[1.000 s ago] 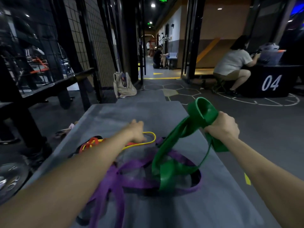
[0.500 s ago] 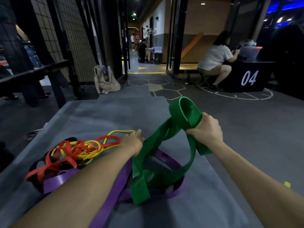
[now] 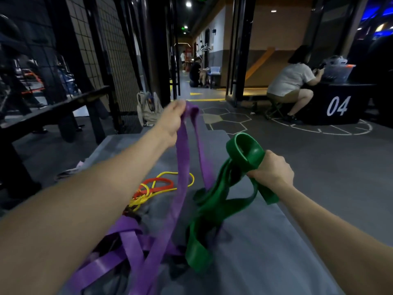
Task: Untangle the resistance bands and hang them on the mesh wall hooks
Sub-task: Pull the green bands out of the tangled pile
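Note:
My left hand [image 3: 172,120] grips a loop of the wide purple band [image 3: 182,167] and holds it high, its two strands running down to the grey mat [image 3: 265,241]. More purple band lies bunched at the lower left. My right hand [image 3: 271,170] grips the thick green band [image 3: 212,209] near its top loop, lifted off the mat, with its lower folds resting there. A thin yellow band [image 3: 170,174] and an orange band [image 3: 157,186] lie tangled on the mat behind the purple strands. The mesh wall [image 3: 110,45] stands at the back left.
A dark bench [image 3: 53,111] runs along the left. A beige bag [image 3: 148,109] leans by the mesh wall. A person [image 3: 291,81] sits at a black block marked 04 [image 3: 338,105] at the right. Another person crouches far down the corridor.
My left hand left the yellow band, took hold of the purple band and raised it well above the mat. My right hand kept its grip on the green band.

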Available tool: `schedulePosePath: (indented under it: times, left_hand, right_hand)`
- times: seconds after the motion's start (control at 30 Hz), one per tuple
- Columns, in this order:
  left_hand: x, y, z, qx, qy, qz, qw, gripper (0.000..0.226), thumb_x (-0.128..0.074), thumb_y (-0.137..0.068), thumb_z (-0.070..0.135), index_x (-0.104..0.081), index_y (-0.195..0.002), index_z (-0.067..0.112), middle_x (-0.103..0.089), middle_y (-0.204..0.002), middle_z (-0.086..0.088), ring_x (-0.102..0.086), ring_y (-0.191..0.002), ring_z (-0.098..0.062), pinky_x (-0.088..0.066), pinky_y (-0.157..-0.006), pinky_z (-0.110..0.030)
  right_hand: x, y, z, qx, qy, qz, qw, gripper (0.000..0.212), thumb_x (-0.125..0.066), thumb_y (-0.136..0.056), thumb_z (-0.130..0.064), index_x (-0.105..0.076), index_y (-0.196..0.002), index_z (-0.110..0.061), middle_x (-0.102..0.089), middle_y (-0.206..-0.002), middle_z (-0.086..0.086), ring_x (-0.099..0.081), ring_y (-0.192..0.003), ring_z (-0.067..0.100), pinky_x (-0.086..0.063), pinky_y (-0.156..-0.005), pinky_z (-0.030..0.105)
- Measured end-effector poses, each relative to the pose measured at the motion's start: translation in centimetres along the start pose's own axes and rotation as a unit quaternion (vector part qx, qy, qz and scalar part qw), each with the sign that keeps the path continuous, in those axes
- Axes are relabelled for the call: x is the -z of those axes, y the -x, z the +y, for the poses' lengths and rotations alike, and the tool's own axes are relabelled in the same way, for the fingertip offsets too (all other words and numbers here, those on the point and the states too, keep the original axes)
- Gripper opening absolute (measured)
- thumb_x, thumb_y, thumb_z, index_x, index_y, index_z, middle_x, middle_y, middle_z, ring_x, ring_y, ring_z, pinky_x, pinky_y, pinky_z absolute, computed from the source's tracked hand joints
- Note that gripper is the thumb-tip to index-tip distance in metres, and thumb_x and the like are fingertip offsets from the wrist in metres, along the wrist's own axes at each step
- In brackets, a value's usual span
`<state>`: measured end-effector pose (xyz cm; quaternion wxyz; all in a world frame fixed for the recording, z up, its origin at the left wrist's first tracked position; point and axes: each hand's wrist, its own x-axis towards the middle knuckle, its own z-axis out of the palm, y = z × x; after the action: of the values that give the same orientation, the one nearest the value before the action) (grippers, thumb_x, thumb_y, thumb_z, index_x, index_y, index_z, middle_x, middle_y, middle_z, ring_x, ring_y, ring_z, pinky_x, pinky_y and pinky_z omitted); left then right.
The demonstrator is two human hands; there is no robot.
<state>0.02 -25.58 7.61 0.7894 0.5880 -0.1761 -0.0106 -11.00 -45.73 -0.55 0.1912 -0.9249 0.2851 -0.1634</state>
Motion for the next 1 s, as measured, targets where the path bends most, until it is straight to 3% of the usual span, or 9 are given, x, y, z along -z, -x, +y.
schedulePosePath:
  times: [0.17, 0.37, 0.5, 0.63, 0.7, 0.77, 0.83, 0.93, 1.0]
  left_hand:
    - [4.2, -1.7, 4.8, -0.037, 0.110, 0.143, 0.983, 0.031, -0.041, -0.099, 0.033, -0.050, -0.074, 0.019, -0.057, -0.061, -0.001, -0.052, -0.062, -0.021, -0.045, -0.070, -0.035]
    - [8.6, -1.5, 1.3, -0.046, -0.236, 0.155, 0.958, 0.039, -0.034, -0.102, 0.030, -0.055, -0.075, 0.010, -0.050, -0.070, -0.007, -0.046, -0.074, -0.023, -0.034, -0.062, -0.032]
    - [10.6, 0.0, -1.6, 0.013, -0.548, 0.149, 0.823, 0.044, -0.033, -0.101, 0.028, -0.057, -0.104, -0.009, -0.057, -0.112, -0.032, -0.054, -0.106, -0.041, -0.042, -0.086, -0.041]
    - [11.0, 1.6, -4.7, 0.103, -0.775, 0.066, 0.621, 0.043, -0.051, -0.092, 0.025, -0.045, -0.129, 0.004, -0.033, -0.138, -0.022, -0.038, -0.127, -0.037, -0.034, -0.104, -0.042]
    - [9.7, 2.7, -6.8, 0.026, -0.768, 0.036, 0.638, 0.038, -0.056, -0.088, 0.020, -0.048, -0.124, 0.012, -0.036, -0.132, -0.016, -0.039, -0.124, -0.033, -0.034, -0.102, -0.039]
    - [8.0, 3.5, -9.6, -0.009, -0.665, -0.038, 0.746, 0.032, -0.061, -0.087, 0.025, -0.055, -0.114, 0.010, -0.046, -0.121, -0.015, -0.049, -0.113, -0.032, -0.040, -0.096, -0.035]
    - [6.4, 4.5, -12.6, 0.060, -0.580, -0.141, 0.800, 0.043, -0.070, -0.081, 0.033, -0.056, -0.113, 0.008, -0.056, -0.117, -0.014, -0.056, -0.110, -0.028, -0.044, -0.094, -0.034]
    - [5.7, 5.7, -15.9, 0.153, -0.559, -0.164, 0.798, 0.065, -0.074, -0.076, 0.037, -0.046, -0.127, 0.009, -0.055, -0.129, -0.009, -0.053, -0.119, -0.025, -0.041, -0.100, -0.033]
    - [6.0, 5.6, -16.9, 0.161, -0.584, -0.151, 0.781, 0.052, -0.068, -0.082, 0.031, -0.050, -0.124, 0.006, -0.058, -0.127, -0.012, -0.054, -0.117, -0.026, -0.040, -0.094, -0.028]
  right_hand:
    - [-0.2, 0.4, 0.3, -0.035, 0.037, 0.012, 0.999, 0.037, -0.067, -0.071, -0.025, -0.052, -0.103, -0.012, -0.056, -0.085, 0.007, -0.057, -0.078, 0.030, -0.045, -0.065, 0.031]
    - [-0.9, -0.2, -0.6, -0.062, -0.007, 0.026, 0.998, 0.040, -0.070, -0.069, -0.026, -0.053, -0.102, -0.010, -0.056, -0.086, 0.009, -0.062, -0.087, 0.034, -0.050, -0.071, 0.036]
    - [-1.4, -0.8, -0.2, -0.048, -0.030, 0.028, 0.998, 0.042, -0.071, -0.068, -0.025, -0.051, -0.101, -0.011, -0.058, -0.091, 0.010, -0.060, -0.088, 0.035, -0.046, -0.069, 0.035]
    - [-1.8, -1.3, 0.2, -0.037, -0.058, 0.008, 0.998, 0.047, -0.077, -0.067, -0.031, -0.049, -0.099, -0.012, -0.053, -0.087, 0.007, -0.058, -0.088, 0.033, -0.044, -0.068, 0.034]
    - [-2.2, -1.4, -0.1, -0.032, -0.073, 0.000, 0.997, 0.050, -0.078, -0.066, -0.033, -0.049, -0.100, -0.012, -0.052, -0.087, 0.006, -0.058, -0.089, 0.033, -0.044, -0.070, 0.035]
    - [-2.6, -1.5, -0.3, -0.026, -0.085, -0.001, 0.996, 0.052, -0.080, -0.065, -0.035, -0.050, -0.101, -0.012, -0.053, -0.088, 0.006, -0.058, -0.091, 0.033, -0.046, -0.072, 0.035]
    - [-2.6, -1.7, -0.4, -0.022, -0.107, 0.001, 0.994, 0.054, -0.081, -0.064, -0.036, -0.051, -0.102, -0.012, -0.055, -0.089, 0.005, -0.058, -0.089, 0.031, -0.048, -0.073, 0.036]
    - [-1.7, -2.4, 0.0, -0.030, -0.196, 0.028, 0.980, 0.054, -0.083, -0.062, -0.033, -0.053, -0.101, -0.011, -0.060, -0.093, 0.006, -0.058, -0.089, 0.026, -0.051, -0.077, 0.037]
    - [-0.4, -3.0, 0.1, -0.042, -0.275, 0.058, 0.959, 0.052, -0.086, -0.060, -0.029, -0.053, -0.097, -0.013, -0.060, -0.094, 0.004, -0.060, -0.091, 0.024, -0.051, -0.079, 0.033]
